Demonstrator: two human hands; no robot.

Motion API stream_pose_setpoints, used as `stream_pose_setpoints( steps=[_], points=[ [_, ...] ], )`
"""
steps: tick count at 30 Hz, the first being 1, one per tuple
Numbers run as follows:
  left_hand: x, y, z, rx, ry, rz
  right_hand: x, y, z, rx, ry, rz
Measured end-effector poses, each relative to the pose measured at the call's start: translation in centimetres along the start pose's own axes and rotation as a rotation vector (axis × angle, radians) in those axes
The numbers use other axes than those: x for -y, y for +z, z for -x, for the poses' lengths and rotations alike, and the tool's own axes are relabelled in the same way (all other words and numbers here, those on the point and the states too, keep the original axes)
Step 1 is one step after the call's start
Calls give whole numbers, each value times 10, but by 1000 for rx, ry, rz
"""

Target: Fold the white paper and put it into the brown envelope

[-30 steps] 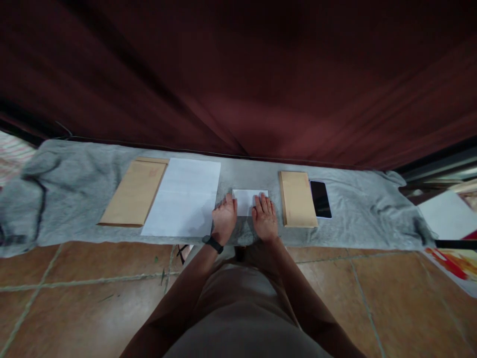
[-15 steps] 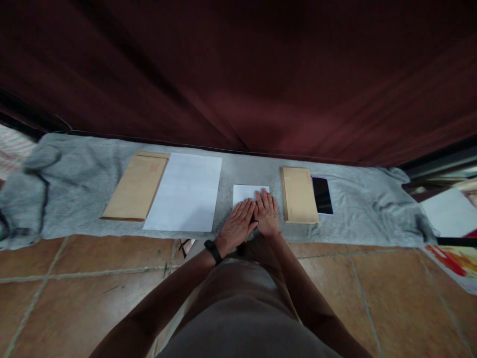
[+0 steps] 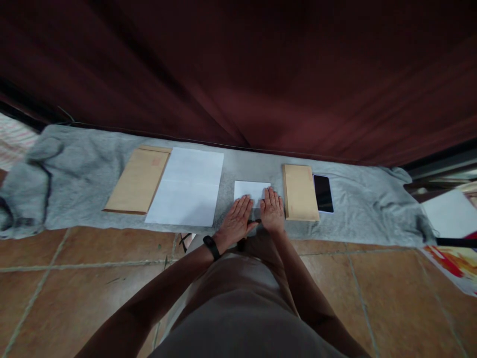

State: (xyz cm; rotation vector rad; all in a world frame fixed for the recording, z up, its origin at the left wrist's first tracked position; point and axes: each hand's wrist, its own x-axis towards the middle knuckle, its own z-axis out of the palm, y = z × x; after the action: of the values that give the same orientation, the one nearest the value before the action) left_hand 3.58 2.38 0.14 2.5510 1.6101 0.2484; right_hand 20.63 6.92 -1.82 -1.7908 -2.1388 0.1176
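A small folded white paper (image 3: 250, 190) lies on a grey cloth (image 3: 82, 169) spread over the floor. Both hands rest flat on the paper's near edge. My left hand (image 3: 237, 222), with a black band on its wrist, lies open with fingers stretched forward at the paper's left part. My right hand (image 3: 273, 211) lies open and flat on the paper's right part, close to a tan envelope (image 3: 299, 192). The near half of the paper is hidden under the hands.
A large white sheet (image 3: 188, 186) and a bigger tan envelope (image 3: 138, 179) lie to the left on the cloth. A black phone (image 3: 323, 193) sits right of the smaller envelope. A dark red curtain (image 3: 238, 69) hangs behind. Tiled floor (image 3: 59, 283) lies in front; colourful paper (image 3: 452, 261) at right.
My left hand slid from the paper's left edge toward the middle and flattened out; both hands then drew slightly apart along the paper's near edge. The view shifted a little.
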Motion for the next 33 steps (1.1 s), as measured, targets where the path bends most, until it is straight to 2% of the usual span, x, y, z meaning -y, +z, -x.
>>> stream_pose_setpoints(
  steps=[6, 9, 14, 19, 26, 29, 33],
  points=[
    [-1, -3, 1, 11, -10, -5, 2, -1, -1, -25, 54, -58],
    [-2, -5, 1, 14, -4, -7, 9, -2, -6, -7, -21, -108],
    [-2, -7, 0, 8, -3, -20, 23, -1, -16, 96, -157, -117],
    [-2, -5, 1, -21, -4, -26, 21, -3, -20, 113, -131, -66],
    [0, -5, 4, -39, -62, -12, 10, 0, -18, 53, -76, -18],
    [0, -6, -5, -50, -99, 3, 9, 0, -17, 51, -75, -12],
    [3, -7, -31, -58, -100, 39, 10, 0, -17, 54, -80, -2]
  ],
)
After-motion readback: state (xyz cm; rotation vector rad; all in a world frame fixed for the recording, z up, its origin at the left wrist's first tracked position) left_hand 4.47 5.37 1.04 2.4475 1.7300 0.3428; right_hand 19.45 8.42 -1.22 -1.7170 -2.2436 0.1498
